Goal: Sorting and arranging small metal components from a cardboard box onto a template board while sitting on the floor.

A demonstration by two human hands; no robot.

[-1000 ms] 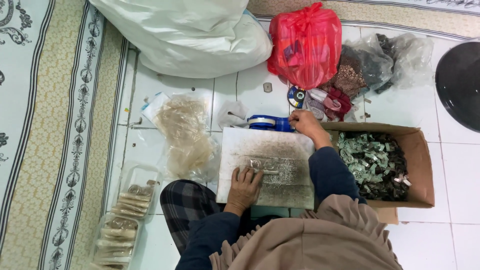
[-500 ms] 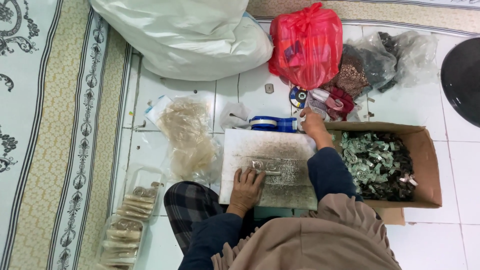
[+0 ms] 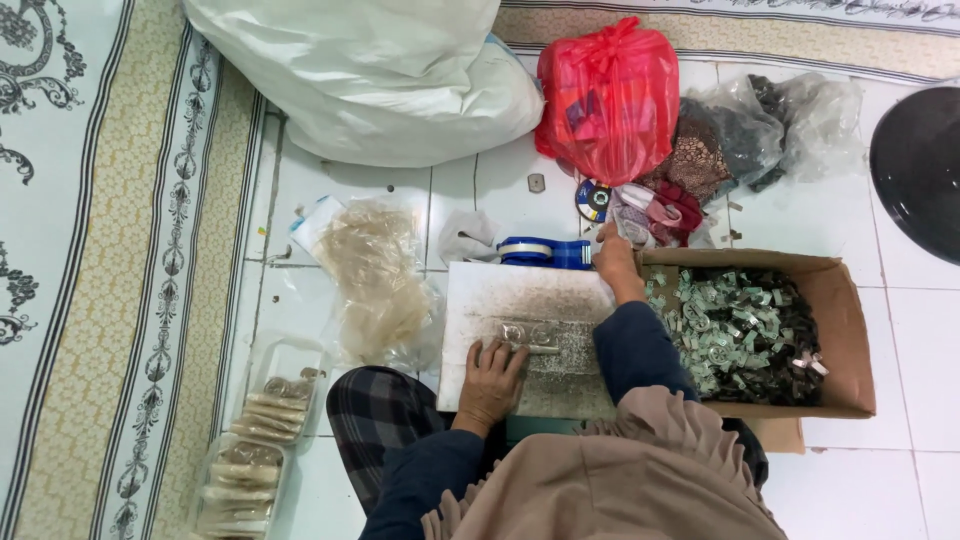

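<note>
Dark navy long sleeves, tan ruffled garment, dark checked trousers.

A red plastic bag (image 3: 607, 100) sits beside a large white sack (image 3: 370, 75) on the tiled floor (image 3: 900, 330).

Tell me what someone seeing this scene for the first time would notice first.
Probably the bright red plastic bag at top centre, beside a big white sack on the tiled floor. Below it, an open brown cardboard box full of small greenish-silver pieces sits on the right. In the middle, the left hand presses a small clear packet onto a worn white board, while the right hand reaches past its top edge.
</note>
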